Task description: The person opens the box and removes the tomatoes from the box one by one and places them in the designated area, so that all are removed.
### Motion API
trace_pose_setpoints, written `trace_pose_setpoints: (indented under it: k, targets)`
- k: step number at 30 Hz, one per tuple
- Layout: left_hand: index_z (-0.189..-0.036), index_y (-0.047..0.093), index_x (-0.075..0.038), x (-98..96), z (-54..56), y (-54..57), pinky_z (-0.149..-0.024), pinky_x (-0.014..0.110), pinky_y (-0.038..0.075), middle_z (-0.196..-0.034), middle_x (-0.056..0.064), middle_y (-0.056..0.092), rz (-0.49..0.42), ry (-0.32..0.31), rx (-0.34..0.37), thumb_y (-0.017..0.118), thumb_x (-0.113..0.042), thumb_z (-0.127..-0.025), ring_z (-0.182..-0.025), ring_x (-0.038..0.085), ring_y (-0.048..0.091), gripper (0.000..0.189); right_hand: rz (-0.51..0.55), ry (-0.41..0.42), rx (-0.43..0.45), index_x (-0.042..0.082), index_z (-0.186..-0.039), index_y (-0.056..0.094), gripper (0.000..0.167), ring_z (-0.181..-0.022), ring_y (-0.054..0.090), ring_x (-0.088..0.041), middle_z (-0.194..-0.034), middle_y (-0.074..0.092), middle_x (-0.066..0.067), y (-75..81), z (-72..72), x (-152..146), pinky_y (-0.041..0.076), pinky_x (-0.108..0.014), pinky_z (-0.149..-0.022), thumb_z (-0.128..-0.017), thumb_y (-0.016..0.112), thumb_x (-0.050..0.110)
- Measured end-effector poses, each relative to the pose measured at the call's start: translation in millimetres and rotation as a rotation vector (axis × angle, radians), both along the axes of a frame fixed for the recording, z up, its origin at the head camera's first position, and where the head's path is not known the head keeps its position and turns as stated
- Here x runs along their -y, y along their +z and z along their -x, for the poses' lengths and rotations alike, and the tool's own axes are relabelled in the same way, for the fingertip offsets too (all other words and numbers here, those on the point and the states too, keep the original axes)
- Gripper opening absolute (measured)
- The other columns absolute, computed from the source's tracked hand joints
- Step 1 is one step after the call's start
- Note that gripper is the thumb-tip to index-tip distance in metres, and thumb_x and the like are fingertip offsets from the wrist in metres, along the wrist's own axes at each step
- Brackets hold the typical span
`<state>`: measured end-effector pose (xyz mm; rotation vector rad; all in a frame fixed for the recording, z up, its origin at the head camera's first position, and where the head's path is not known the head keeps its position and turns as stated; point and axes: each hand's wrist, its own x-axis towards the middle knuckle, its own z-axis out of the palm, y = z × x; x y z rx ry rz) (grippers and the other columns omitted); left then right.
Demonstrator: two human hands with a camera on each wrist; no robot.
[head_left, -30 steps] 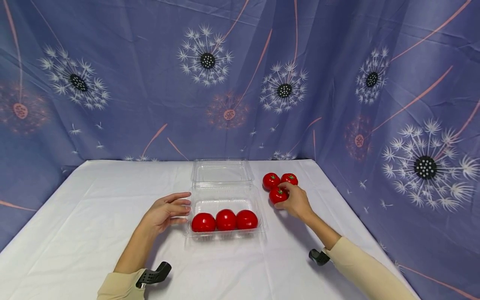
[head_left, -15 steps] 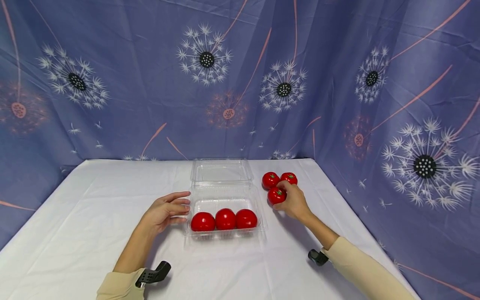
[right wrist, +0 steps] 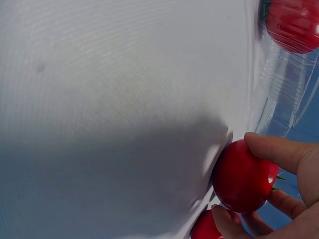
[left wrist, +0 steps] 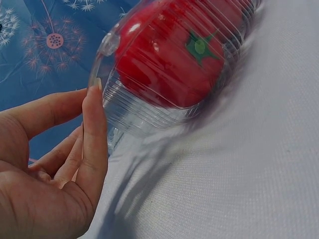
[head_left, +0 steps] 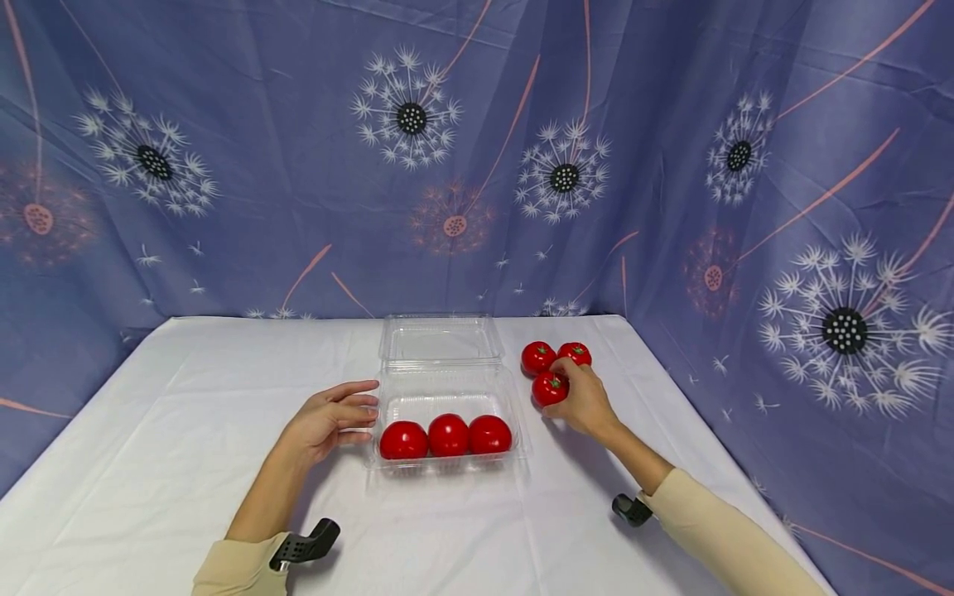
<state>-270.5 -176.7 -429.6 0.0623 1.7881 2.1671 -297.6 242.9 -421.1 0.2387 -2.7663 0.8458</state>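
A hinged clear plastic box [head_left: 514, 457] stands lid-up at mid-table, with three red tomatoes [head_left: 449, 436] in a row along its near side. At its left wall is my left hand [head_left: 328, 424], its extended fingertips right at the rim; the left wrist view shows one fingertip [left wrist: 94, 92] against the clear edge. My right hand [head_left: 585, 401] grips a tomato [head_left: 548, 390] with a green stem, right of the box. In the right wrist view, thumb and fingers surround this tomato [right wrist: 243, 177], low over the cloth. Two more tomatoes [head_left: 538, 358] sit just behind it.
The box's transparent lid [head_left: 443, 341] lies folded back toward the rear edge. A white cloth [head_left: 186, 430] covers the table. Blue curtains [head_left: 298, 165] with dandelion prints hang behind and on the right. Black wrist cameras [head_left: 309, 542] sit at both sleeves.
The gripped tomato has shifted very slightly left with my right hand, apart from a small camera shift. My left hand stays at the box's side.
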Motion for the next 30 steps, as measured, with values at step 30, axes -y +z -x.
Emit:
trace_pose_setpoints:
  k: [30]
  targets:
    - [-0.149,0.045,0.000,1.1,2.5,-1.6,-0.071,0.029,0.062,-0.116,0.003,0.067,-0.005,-0.005,0.006,0.065,0.001,-0.091,-0.087,0.015,0.069,0.062,-0.048,0.124,0.018,0.009,-0.136,0.059,0.069,-0.117,0.064,-0.038,-0.130,0.066,-0.016,58.3,-8.8,47,0.056,-0.053,-0.094,-0.075,0.088,0.022]
